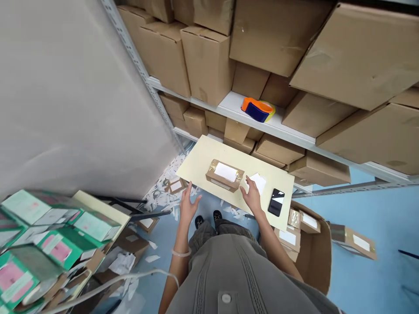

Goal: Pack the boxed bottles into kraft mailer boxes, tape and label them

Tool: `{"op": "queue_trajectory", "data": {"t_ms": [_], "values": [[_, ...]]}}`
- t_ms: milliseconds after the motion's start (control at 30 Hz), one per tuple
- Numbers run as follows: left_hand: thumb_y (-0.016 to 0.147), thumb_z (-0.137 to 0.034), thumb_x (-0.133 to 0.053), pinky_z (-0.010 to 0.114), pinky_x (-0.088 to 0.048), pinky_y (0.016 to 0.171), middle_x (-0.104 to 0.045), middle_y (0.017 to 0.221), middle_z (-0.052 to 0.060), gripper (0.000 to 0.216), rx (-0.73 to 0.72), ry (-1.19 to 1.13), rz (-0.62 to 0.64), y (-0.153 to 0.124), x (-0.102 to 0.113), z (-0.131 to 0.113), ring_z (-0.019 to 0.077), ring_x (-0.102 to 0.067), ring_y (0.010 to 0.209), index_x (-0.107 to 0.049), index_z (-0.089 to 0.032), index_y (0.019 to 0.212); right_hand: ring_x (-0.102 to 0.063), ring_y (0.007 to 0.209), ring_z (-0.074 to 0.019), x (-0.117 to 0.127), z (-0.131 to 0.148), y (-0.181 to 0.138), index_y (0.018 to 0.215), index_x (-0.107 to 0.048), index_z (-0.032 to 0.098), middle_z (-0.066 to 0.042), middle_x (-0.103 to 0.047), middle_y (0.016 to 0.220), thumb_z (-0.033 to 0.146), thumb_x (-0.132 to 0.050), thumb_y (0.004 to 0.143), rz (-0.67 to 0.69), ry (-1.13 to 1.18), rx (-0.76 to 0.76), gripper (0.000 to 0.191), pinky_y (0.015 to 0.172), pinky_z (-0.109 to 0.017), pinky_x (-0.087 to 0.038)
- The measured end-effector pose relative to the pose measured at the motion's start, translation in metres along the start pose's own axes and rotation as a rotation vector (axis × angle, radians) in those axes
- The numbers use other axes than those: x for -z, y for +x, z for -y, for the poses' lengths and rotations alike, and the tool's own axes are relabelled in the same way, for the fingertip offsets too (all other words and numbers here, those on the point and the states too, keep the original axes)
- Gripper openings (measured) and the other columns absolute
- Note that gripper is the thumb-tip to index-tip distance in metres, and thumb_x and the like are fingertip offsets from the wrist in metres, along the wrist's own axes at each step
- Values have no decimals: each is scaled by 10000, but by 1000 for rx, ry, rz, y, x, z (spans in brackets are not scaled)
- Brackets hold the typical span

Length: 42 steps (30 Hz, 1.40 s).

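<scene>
1. Left hand: open, fingers spread, grasping nothing, just off the board's near edge.
2. Right hand: open and empty, fingertips at a paper slip; contact cannot be told.
3. Parcel: brown, taped, lying on a cream board, far of both hands; a phone lies right.
4. Writing: the parcel's white label shows nothing readable; no brand is legible.

- Qty 2: hands, being one left hand and one right hand
- Qty 1: pale board
- Qty 1: taped cardboard parcel
- Qty 1: loose white paper sheet
- Qty 1: smartphone
- Qty 1: tape dispenser
</scene>
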State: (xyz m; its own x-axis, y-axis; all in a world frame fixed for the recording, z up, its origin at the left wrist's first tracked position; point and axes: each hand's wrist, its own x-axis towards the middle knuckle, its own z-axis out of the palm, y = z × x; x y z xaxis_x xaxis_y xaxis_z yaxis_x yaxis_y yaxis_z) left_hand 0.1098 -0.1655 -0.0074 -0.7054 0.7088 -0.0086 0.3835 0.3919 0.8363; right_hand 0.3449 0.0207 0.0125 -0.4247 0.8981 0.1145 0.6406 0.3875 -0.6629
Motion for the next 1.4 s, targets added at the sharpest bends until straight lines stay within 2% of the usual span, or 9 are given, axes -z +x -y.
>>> {"op": "queue_trajectory", "data": {"t_ms": [133, 267, 433, 567, 733, 900, 1033, 1233, 1400], "values": [[819, -460, -624, 477, -378, 1092, -501, 1390, 168, 803, -17, 22, 113, 46, -25, 0, 299, -464, 1329, -312, -198, 1511, -612, 1113, -302, -23, -22, 1, 1405, -447, 111, -206, -588, 1262, 463, -493, 883, -7, 41, -217, 631, 924, -476, -507], [770, -460, -677, 478, -358, 1108, -456, 1449, 202, 897, 102, 40, 230, 100, -53, 1, 314, -424, 1373, -275, -156, 1512, -660, 1025, -285, -52, -30, 12, 1365, -484, 99, -220, -620, 1233, 542, -533, 848, -48, 142, -474, 682, 867, -436, -531], [800, -496, -654, 445, -307, 1139, -341, 1542, 224, 911, 207, 121, 506, 155, -81, -13, 326, -331, 1436, -233, -117, 1514, -658, 1061, -261, -71, -15, 36, 1311, -519, 140, -176, -655, 1210, 558, -521, 862, -22, 234, -704, 613, 882, -382, -511], [831, -514, -621, 445, -356, 1103, -414, 1502, 221, 867, 224, 189, 648, 178, -93, -26, 344, -403, 1390, -263, -97, 1502, -635, 1114, -267, -80, 3, 50, 1245, -548, 163, -153, -672, 1189, 569, -451, 906, 15, 186, -884, 539, 932, -389, -473], [866, -460, -595, 384, -432, 1030, -582, 1367, 153, 659, 217, 158, 704, 184, -99, -31, 295, -539, 1280, -407, -154, 1419, -640, 1086, -275, -84, 7, 56, 1224, -554, 192, -144, -688, 1145, 587, -431, 922, 4, 136, -968, 513, 907, -398, -472], [861, -467, -598, 390, -435, 1020, -609, 1340, 127, 626, 258, 214, 722, 190, -101, -33, 295, -556, 1258, -439, -191, 1401, -658, 1036, -258, -82, 8, 57, 1220, -558, 235, -93, -711, 1077, 587, -444, 929, 30, 119, -982, 470, 870, -362, -482], [891, -488, -529, 429, -435, 1005, -613, 1327, 148, 602, 292, 309, 729, 188, -102, -49, 326, -565, 1238, -451, -183, 1404, -667, 1004, -268, -75, 16, 56, 1200, -568, 231, -97, -721, 1024, 601, -427, 935, 18, 95, -1034, 476, 850, -362, -485], [886, -562, -488, 448, -428, 1012, -611, 1329, 149, 659, 173, 383, 772, 159, -112, -95, 345, -561, 1235, -440, -184, 1424, -666, 983, -291, -33, 15, 30, 1231, -550, 223, -108, -721, 1018, 623, -422, 929, -98, 100, -1089, 517, 831, -361, -479], [887, -546, -497, 436, -437, 1006, -608, 1334, 145, 665, 47, 394, 844, 109, -141, -134, 342, -551, 1246, -429, -174, 1433, -650, 1018, -305, 17, -1, -22, 1238, -561, 214, -118, -711, 1078, 643, -420, 919, -257, 104, -1136, 552, 841, -360, -471]]}}
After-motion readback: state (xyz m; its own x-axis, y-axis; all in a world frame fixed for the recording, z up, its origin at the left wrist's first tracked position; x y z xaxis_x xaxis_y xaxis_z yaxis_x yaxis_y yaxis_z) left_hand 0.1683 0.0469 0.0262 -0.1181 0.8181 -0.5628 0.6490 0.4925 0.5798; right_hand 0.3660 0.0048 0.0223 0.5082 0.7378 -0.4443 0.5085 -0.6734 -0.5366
